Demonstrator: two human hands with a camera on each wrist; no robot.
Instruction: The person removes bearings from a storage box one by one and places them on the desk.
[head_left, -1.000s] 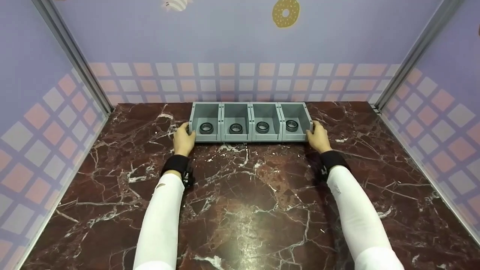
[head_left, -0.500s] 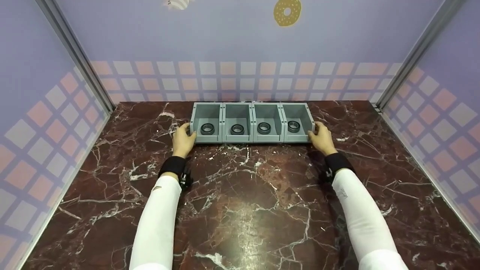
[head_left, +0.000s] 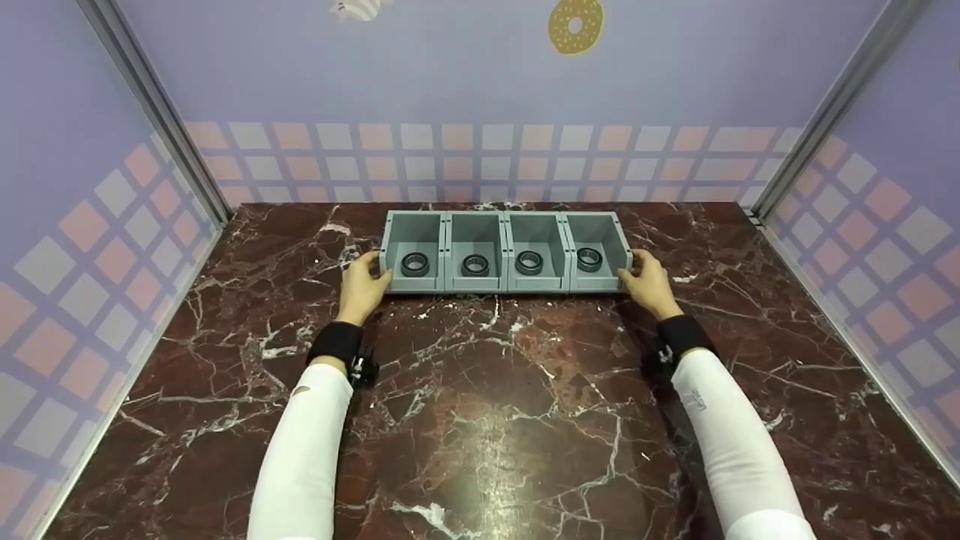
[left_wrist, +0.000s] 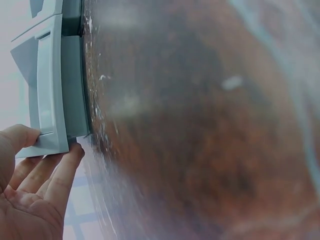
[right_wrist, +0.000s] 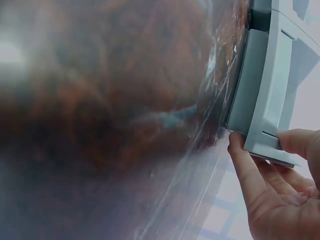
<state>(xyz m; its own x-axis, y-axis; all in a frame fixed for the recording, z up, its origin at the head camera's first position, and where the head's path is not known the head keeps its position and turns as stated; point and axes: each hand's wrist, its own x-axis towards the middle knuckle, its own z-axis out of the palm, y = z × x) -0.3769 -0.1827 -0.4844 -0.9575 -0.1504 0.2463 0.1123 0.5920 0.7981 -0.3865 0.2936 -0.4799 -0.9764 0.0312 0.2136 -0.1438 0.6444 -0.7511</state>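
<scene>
Several grey storage bins (head_left: 478, 284) stand joined side by side in a row at the back of the table. In each lies one black ring-shaped bearing, such as the leftmost bearing (head_left: 415, 273) and the rightmost bearing (head_left: 589, 268). My left hand (head_left: 364, 286) grips the row's left end; in the left wrist view its thumb presses the front edge of the end bin (left_wrist: 57, 90) and its fingers lie along the outer side and underneath. My right hand (head_left: 650, 287) grips the right end likewise, thumb on the front of that bin (right_wrist: 267, 95).
The bins stand on a dark red marbled table (head_left: 495, 420) with white veins. Behind it rises a lilac wall (head_left: 465, 75) with pink and white checks, and similar panels close off both sides. Black camera bands (head_left: 335, 342) circle the wrists.
Both hands have drawn the row of bins slightly toward me, away from the back wall. The bearings moved along inside the bins, and the grip stayed the same.
</scene>
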